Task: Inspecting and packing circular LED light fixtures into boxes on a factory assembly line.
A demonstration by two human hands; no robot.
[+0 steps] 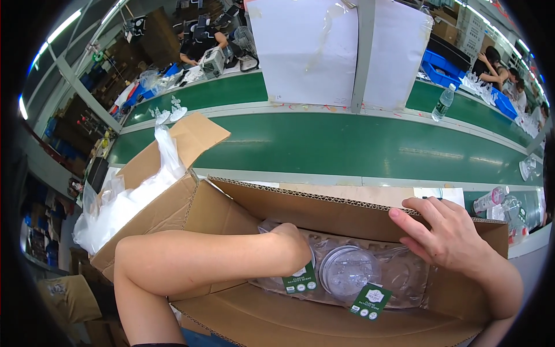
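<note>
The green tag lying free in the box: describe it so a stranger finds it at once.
Start at the open cardboard box in front of the green conveyor. Inside, on clear plastic packaging, lie two green tags. Take the tilted tag nearer the right hand; the other tag sits against the left hand.

Green conveyor belt (347, 144), white panels (306, 52), ceiling strip lights (63, 26)

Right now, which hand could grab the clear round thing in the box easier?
Probably the left hand: it is already down inside the cardboard box, right beside the clear round ornament in its plastic bag. The right hand rests up on the box's rim.
</note>
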